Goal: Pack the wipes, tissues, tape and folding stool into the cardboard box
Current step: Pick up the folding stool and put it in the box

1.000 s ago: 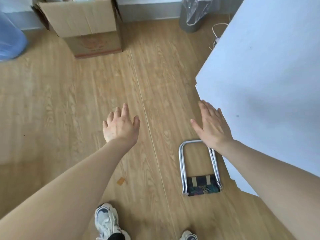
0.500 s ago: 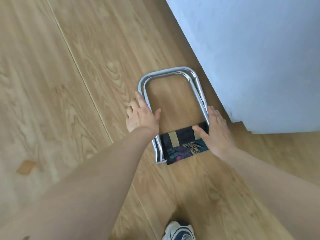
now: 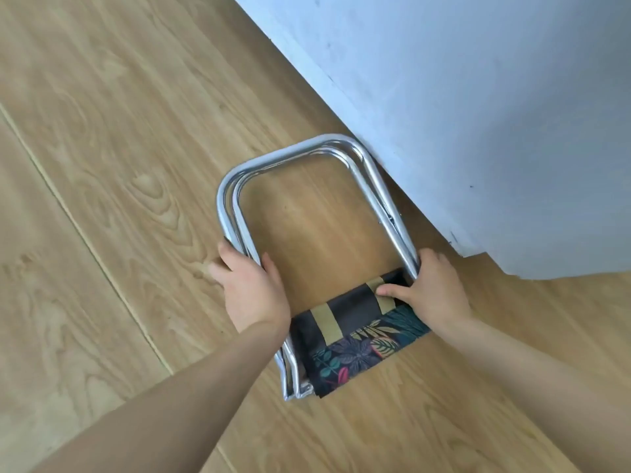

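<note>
The folding stool (image 3: 355, 339) lies folded flat on the wooden floor, a chrome tube frame with a dark leaf-patterned fabric seat at its near end. My left hand (image 3: 251, 288) wraps around the left tube of the frame. My right hand (image 3: 432, 290) grips the right tube where it meets the fabric, thumb resting on the seat. The cardboard box, wipes, tissues and tape are out of view.
A white slab-like surface (image 3: 478, 114) fills the upper right, its lower edge touching the stool's far right corner. Wooden floor (image 3: 102, 199) stretches to the left and below.
The view has dropped from the room to close over the stool. Both hands came down from open in the air and closed on the two sides of the stool's frame.
</note>
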